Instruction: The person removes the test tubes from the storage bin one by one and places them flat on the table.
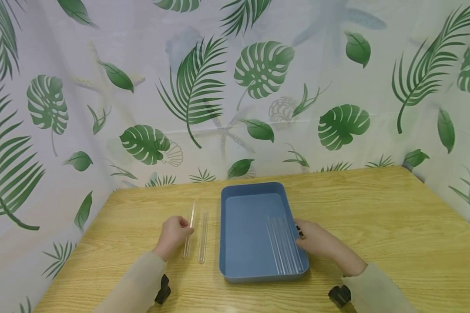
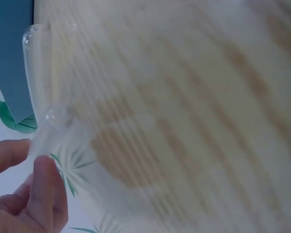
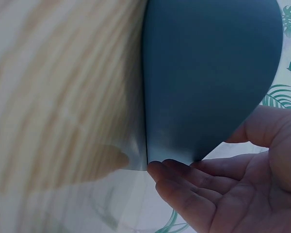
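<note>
My left hand pinches a clear test tube between thumb and fingers, over the table left of the tray. Just right of it, a second test tube lies on the wood. The left wrist view shows the rounded end of the held test tube near the fingertips, with the other test tube beyond. A blue rectangular tray stands in the middle. Several test tubes lie side by side along its right side. My right hand holds the tray's right wall, fingers against the outside.
The wood-grain table extends to both sides of the tray. Behind it and at the sides hangs a white cloth printed with green leaves. A black band sits at the left sleeve, and another at the right.
</note>
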`<state>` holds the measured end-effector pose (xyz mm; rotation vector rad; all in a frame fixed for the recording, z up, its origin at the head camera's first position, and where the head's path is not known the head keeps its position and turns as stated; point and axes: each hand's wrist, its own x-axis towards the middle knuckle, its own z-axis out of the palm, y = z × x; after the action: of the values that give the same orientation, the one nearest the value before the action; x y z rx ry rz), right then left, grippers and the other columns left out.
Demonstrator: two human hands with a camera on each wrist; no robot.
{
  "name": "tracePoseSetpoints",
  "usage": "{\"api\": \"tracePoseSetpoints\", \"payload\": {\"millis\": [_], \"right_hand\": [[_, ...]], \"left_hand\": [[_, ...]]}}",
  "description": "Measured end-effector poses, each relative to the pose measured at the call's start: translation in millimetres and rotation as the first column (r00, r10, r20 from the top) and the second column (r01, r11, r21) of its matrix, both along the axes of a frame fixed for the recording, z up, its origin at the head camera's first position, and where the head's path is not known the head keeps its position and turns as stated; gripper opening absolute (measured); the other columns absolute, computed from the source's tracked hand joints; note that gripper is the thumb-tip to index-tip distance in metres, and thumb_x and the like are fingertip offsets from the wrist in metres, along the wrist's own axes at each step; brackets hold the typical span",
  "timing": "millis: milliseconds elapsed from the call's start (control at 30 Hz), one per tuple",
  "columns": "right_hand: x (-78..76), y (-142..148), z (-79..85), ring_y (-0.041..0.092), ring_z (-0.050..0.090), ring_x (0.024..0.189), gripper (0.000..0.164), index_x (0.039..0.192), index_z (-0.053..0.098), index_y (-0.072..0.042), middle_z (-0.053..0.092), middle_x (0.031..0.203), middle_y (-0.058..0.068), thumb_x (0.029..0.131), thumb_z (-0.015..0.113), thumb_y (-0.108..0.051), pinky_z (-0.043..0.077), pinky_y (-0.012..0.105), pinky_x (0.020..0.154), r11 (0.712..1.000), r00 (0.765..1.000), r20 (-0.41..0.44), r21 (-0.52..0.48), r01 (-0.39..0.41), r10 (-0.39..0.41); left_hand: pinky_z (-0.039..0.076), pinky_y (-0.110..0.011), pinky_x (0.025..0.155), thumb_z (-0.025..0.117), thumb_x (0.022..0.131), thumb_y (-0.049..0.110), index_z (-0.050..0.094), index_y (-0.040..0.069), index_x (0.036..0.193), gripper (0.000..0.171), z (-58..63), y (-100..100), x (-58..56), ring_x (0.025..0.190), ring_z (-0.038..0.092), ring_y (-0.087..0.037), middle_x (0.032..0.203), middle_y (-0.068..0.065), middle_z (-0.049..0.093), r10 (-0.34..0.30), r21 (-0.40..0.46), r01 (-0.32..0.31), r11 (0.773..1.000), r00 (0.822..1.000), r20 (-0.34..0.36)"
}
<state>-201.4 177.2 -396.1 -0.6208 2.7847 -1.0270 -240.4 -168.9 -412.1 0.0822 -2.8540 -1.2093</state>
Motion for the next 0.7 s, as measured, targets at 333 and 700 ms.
{"api": "tracePoseSetpoints", "payload": {"millis": [333, 700], "right_hand": [[-0.1, 0.5, -0.4, 0.033, 0.054, 0.093, 0.05, 0.124, 0.035, 0.017, 0.055, 0.107, 0.024, 0.077, 0.048, 0.009, 0.048, 0.036, 0.069, 1.0, 1.0, -0.003, 0.007, 0.003, -0.003], [0.5, -0.2, 0.9, 0.034, 0.054, 0.093, 0.05, 0.124, 0.035, 0.018, 0.055, 0.106, 0.025, 0.077, 0.048, 0.009, 0.048, 0.037, 0.069, 1.0, 1.0, -0.007, 0.019, 0.008, -0.007]], "left_hand": [[0.04, -0.026, 0.049, 0.063, 0.078, 0.003, 0.055, -0.003, 0.076, 0.01, 1.4, 3.4, 2.1, 0.058, 0.046, -0.017, 0.068, -0.008, 0.05, -0.011, -0.073, 0.016, 0.997, 0.997, 0.07], [0.039, -0.025, 0.05, 0.063, 0.078, 0.004, 0.055, -0.003, 0.077, 0.011, -3.1, 1.6, 0.6, 0.06, 0.045, -0.017, 0.07, -0.008, 0.05, -0.03, -0.121, 0.04, 0.992, 0.997, 0.078]]}}
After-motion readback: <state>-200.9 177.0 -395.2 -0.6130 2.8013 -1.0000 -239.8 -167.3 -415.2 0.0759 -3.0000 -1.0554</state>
